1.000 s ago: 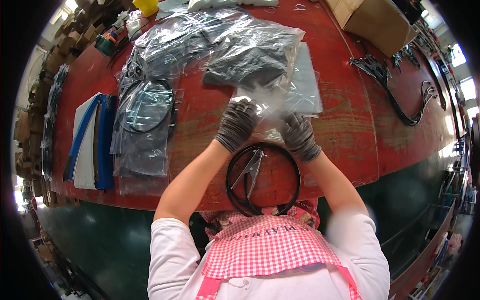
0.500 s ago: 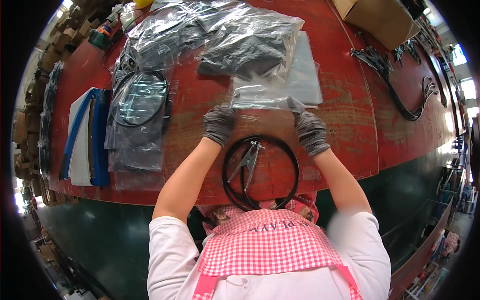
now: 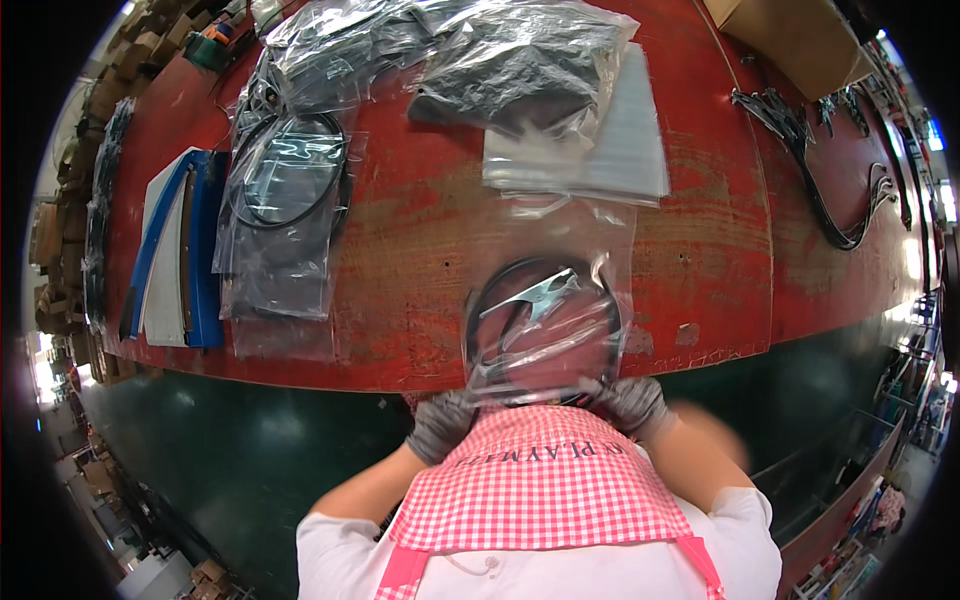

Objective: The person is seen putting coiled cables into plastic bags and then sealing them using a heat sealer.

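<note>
A coiled black cable [image 3: 476, 315] with a metal spring clamp [image 3: 540, 294] lies at the table's front edge, close to my apron. Over it stretches a clear plastic bag [image 3: 590, 228]; whether the coil is inside or only beneath the film, I cannot tell. My left hand [image 3: 443, 424], in a grey glove, is closed on the bag's near left corner. At the near right corner my gloved right hand [image 3: 636, 404] pinches the same bag. My fingertips are partly hidden by the film and the apron.
Beyond the coil lie a stack of clear bags [image 3: 640, 140] and crumpled plastic [image 3: 520, 80]. Bagged cable coils [image 3: 290, 215] and a blue holder with white sheets [image 3: 205, 270] are at left. At right are loose black cables [image 3: 815, 190] and a cardboard box [image 3: 800, 40].
Both hands have drawn the plastic bag from the stack toward me, so it now covers the coil and clamp. The coil sits slightly to the right in the picture.
</note>
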Available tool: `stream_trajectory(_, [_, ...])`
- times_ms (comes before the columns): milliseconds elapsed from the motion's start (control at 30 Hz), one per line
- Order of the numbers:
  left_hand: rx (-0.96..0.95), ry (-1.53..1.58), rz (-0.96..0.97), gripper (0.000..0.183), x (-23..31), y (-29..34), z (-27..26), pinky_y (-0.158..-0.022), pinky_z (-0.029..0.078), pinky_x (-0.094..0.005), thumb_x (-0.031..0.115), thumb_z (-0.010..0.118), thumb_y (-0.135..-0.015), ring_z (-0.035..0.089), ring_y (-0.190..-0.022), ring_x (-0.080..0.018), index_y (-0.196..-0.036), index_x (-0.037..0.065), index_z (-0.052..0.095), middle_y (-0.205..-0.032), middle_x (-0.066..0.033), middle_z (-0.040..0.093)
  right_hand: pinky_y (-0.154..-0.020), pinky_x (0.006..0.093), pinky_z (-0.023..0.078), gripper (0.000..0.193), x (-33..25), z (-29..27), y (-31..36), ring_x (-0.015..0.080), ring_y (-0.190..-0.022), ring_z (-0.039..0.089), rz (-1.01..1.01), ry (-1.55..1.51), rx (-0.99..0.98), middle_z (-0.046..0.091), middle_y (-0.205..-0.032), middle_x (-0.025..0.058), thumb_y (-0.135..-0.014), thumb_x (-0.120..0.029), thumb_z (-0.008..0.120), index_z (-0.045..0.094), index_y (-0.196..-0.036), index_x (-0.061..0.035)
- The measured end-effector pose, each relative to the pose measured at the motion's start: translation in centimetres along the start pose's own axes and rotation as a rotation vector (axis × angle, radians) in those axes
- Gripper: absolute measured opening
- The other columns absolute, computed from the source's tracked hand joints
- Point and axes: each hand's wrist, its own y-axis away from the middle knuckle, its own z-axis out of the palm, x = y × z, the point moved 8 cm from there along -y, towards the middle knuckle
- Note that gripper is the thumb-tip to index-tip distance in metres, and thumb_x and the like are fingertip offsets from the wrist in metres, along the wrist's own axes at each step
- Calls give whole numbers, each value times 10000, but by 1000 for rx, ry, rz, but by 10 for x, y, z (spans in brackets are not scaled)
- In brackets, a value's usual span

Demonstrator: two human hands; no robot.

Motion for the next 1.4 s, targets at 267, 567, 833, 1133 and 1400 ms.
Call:
stream_trajectory(267, [-84,627,76,447,12,-6,-62,-683,500,-315,6,522,-746,621,-790,-246,-1162,167,553,-995,-112,623,-620,190,473,249,13,-33,-16,95,-690,595,362,-1076,-23,646,-795,23,-831,-29,544,615,-1069,-47])
stream_trajectory(567, [390,670,-247,173,-58,-67,-272,-506,456,-289,10,553,-766,534,-516,-121,-920,54,618,-706,-67,607,-383,179,298,248,-45,-278,-115,21,-400,398,32,-860,554,514,-580,-26,-818,-154,575,619,-993,16])
stream_trajectory(833, [951,320,-325,107,-201,-68,-373,-545,449,-253,93,529,-858,521,-558,-98,-922,78,614,-673,-47,564,-421,174,310,185,-120,-292,-288,9,-474,409,-100,-1018,598,504,-593,-50,-833,-85,577,630,-1009,-62])
stream_trajectory(1133, [594,-594,-1009,239,-342,53,-283,-894,415,-355,178,626,-744,528,-999,-271,-981,151,637,-1082,-72,572,-678,336,492,301,-205,-69,-335,271,-738,613,-414,-459,-51,617,-802,144,-806,-120,570,552,-1098,-50])
stream_trajectory(1400, [379,-408,-338,600,-245,-106,-140,-1075,137,-481,456,498,-794,193,-1321,-338,-1288,121,439,-1422,-118,267,-680,382,479,427,-108,-6,-344,309,-759,608,-28,-399,-153,617,-818,143,-769,-147,555,494,-1181,-55])
